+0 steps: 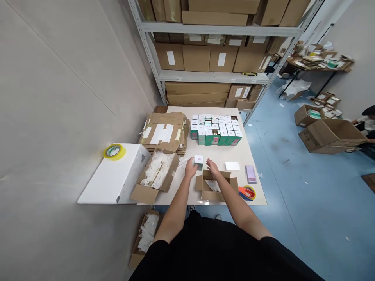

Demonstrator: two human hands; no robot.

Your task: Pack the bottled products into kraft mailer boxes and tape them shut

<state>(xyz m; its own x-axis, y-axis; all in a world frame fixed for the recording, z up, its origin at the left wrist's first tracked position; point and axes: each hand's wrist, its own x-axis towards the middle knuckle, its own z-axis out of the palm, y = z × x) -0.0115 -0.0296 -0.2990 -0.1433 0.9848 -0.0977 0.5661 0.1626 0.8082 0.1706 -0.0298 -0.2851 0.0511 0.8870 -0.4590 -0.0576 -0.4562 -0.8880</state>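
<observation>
A small box (198, 160) with a white top and a green front stands in front of me on the table. My left hand (191, 168) grips it at its left side. To the right of the box, my right hand (212, 166) is open and holds nothing, its fingers apart from the box. Below that hand is an open cardboard carton (200, 191) with clear plastic packing inside. My right forearm passes over the carton and hides part of it.
Rows of similar green-and-white boxes (223, 136) stand farther back. Flattened cardboard (172, 146), a carton of white packing (156, 171), a white box (232, 166), an orange tape dispenser (246, 192) and yellow tape (114, 152) lie around. A metal shelf (213, 76) stands behind.
</observation>
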